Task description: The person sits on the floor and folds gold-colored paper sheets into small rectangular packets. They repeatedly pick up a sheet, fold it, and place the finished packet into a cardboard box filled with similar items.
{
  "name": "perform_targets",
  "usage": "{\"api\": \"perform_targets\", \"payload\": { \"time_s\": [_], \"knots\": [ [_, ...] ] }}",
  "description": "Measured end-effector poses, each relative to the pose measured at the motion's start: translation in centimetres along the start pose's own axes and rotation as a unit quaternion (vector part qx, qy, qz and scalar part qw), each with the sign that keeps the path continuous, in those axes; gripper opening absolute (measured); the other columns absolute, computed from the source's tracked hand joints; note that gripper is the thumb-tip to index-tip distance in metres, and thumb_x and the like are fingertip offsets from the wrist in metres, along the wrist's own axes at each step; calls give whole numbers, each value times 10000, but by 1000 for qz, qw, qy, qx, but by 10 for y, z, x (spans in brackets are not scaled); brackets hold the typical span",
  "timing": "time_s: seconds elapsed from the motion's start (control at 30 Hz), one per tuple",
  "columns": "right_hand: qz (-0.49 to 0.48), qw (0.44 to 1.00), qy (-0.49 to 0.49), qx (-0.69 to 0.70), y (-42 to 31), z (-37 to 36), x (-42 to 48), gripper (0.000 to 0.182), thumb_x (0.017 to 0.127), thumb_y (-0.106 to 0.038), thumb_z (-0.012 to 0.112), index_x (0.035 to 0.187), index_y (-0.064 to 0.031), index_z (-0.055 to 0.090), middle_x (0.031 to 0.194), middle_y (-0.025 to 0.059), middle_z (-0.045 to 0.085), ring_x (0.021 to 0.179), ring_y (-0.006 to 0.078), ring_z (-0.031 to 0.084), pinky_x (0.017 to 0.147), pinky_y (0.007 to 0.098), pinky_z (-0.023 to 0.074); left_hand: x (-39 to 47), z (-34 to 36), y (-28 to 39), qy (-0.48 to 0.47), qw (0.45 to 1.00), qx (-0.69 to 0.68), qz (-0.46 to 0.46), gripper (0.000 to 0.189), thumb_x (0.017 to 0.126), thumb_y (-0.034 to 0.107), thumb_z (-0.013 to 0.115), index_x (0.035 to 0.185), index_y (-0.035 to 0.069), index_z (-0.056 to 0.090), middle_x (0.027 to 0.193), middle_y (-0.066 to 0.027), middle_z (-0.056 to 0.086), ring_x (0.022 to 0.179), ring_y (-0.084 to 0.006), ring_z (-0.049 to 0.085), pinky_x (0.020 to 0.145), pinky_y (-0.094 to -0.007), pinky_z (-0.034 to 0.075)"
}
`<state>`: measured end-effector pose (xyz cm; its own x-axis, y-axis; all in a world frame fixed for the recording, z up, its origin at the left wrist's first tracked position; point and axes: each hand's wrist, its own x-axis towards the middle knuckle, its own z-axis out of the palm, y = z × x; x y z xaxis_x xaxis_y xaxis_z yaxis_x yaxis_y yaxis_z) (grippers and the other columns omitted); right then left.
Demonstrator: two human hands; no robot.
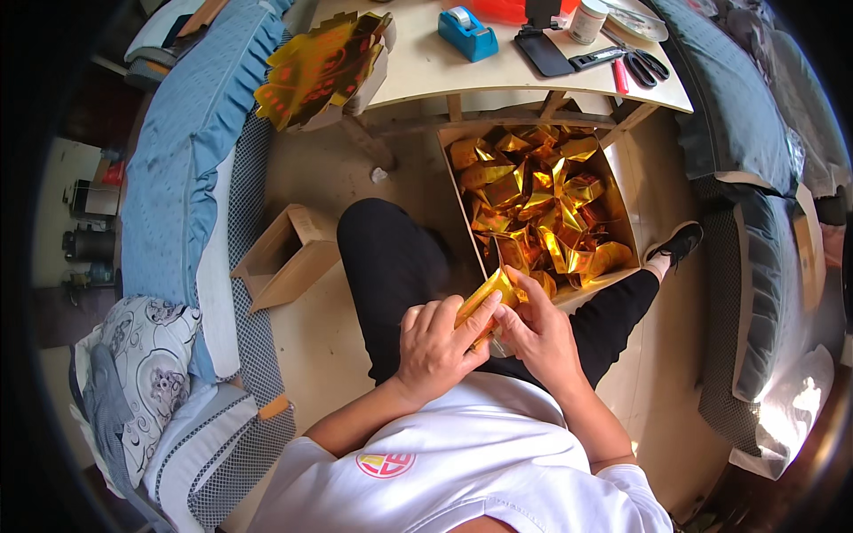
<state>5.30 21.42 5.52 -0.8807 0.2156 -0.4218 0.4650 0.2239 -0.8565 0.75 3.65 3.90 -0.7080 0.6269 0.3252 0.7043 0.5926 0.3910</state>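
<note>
Above my lap, my left hand (436,340) grips a small gold foil carton (481,303) from its left side, thumb laid along the top. My right hand (541,326) pinches the far right end of the same piece, where a thin flap stands up. Fingers hide much of the carton's underside. Just beyond my hands, a large open cardboard box (460,200) stands on the floor, heaped with shiny folded gold foil boxes (540,193). A stack of flat gold die-cut carton blanks (326,73) overhangs the table's left end.
On the wooden table (413,73) lie a blue tape dispenser (468,34), a black phone stand (543,50), a utility knife (598,58), scissors (645,66) and a white jar (588,21). An open cardboard carton (293,256) lies by the blue sofa (180,153). Another sofa (740,120) flanks the right.
</note>
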Motion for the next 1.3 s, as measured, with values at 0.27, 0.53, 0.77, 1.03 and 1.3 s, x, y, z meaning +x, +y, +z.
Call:
{"api": "perform_targets", "payload": {
  "time_s": [0.27, 0.53, 0.77, 1.03, 1.3],
  "knots": [
    [39, 996, -40, -73, 1, -13, 0, 711, 861, -380, 781, 1453, -101, 504, 822, 103, 653, 723, 233, 623, 706, 339, 511, 11, -2, -13, -38, 972, -202, -112, 644, 703, 156, 783, 1331, 120, 645, 983, -107, 571, 884, -284, 590, 842, -393, 487],
    [-150, 964, -220, 24, 30, -27, 8, 816, 784, -323, 859, 1465, -71, 486, 1385, 197, 524, 1336, 323, 464, 1125, 391, 372, 26, -19, -37, -295, 898, -321, -57, 635, 730, 260, 760, 1330, 120, 608, 1073, -100, 584, 1024, -298, 571, 959, -401, 428],
    [45, 964, -182, 188, 56, 1, -3, 802, 841, -358, 833, 1445, 1, 446, 1319, 133, 552, 1218, 227, 536, 1036, 369, 459, 23, -15, -35, -185, 967, -175, -32, 644, 760, 333, 791, 1319, 99, 572, 1386, -173, 463, 1367, -376, 392, 1143, -464, 282],
    [-6, 966, -78, 245, 60, 26, 0, 721, 840, -255, 848, 1391, -29, 442, 1281, 74, 523, 1214, 161, 503, 1051, 332, 429, -11, 23, 0, -4, 724, -618, -307, 839, 907, 173, 762, 1535, 24, 225, 1476, -140, 382, 1338, -231, 442, 1126, -378, 376],
    [-29, 930, -146, 338, 64, 3, 6, 462, 981, -363, 674, 1293, -42, 557, 1204, 19, 600, 1124, 125, 557, 987, 294, 438, -5, 9, -18, -108, 777, -570, -242, 894, 822, 201, 860, 1495, 1, 305, 1382, -100, 510, 1296, -187, 494, 1120, -359, 374]
  ]
}}
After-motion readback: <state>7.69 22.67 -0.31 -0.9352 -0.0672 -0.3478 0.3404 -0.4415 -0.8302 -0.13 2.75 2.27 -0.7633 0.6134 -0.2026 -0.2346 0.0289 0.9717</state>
